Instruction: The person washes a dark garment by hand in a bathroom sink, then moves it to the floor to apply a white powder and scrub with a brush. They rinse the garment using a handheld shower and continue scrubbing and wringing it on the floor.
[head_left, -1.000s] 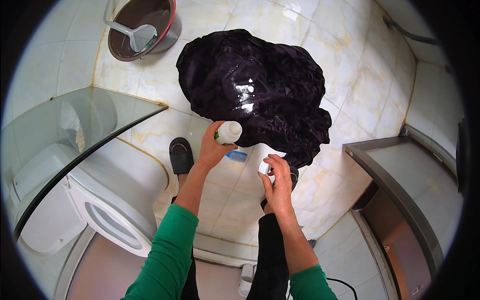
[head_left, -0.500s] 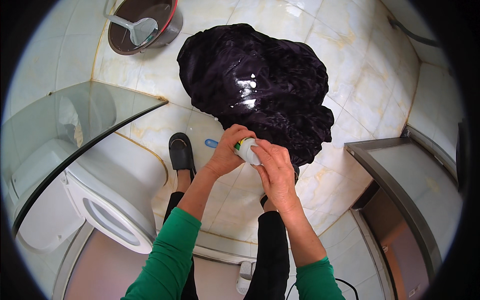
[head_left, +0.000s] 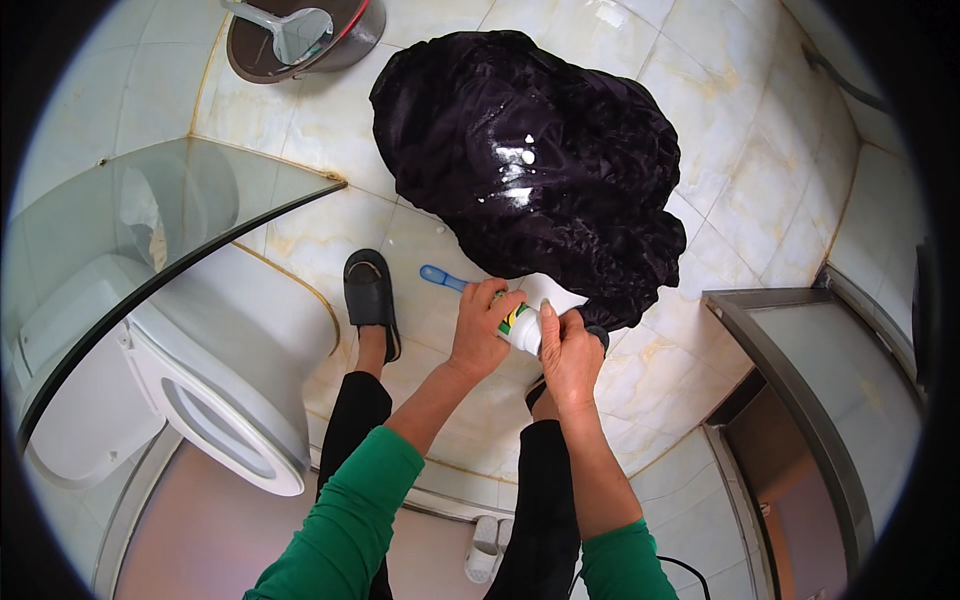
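Observation:
My left hand is wrapped round a white bottle with a green and yellow label, held low over the floor with its white end toward my right. Against that end, my right hand is closed, thumb up and fingers curled; what sits inside those fingers is hidden. A blue-handled brush or similar tool lies on the tiles just beyond my left hand, its far part covered. Past both hands spreads a heap of dark, wet-looking cloth, with white powder or foam on top.
A brown bucket with a pale dipper stands at the far left. To the left are a glass panel and a white toilet. A metal-framed door stands at the right. My slippered foot is beside the cloth.
The bottle has tilted, showing more of its label. My right hand has shifted from over its white end to beside it, a little lower. The view has moved slightly.

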